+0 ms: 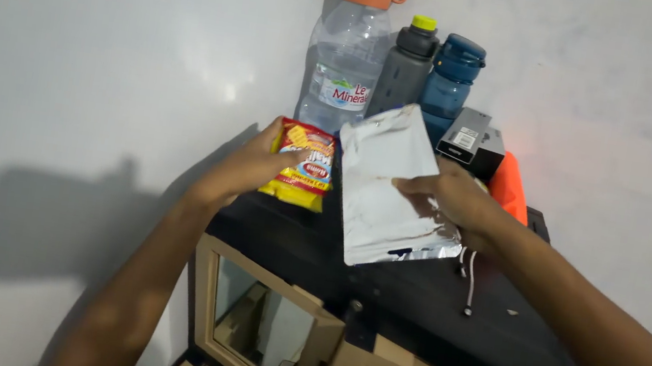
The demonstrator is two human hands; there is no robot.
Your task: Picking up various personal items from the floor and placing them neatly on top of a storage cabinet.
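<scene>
My left hand (pixel 253 165) grips a small red and yellow snack packet (pixel 304 166) at the back left of a black cabinet top (pixel 411 308). My right hand (pixel 451 197) holds a silver foil pouch (pixel 383 190) by its right edge, tilted up above the top. The pouch sits just right of the snack packet, almost touching it.
Behind stand a large clear water bottle (pixel 345 65) with an orange cap, a grey bottle (pixel 405 66) and a blue bottle (pixel 450 79). A small black box (pixel 470 141) and an orange object (pixel 509 188) lie at the back right. A white cord (pixel 468 283) lies on the top. White walls enclose the corner.
</scene>
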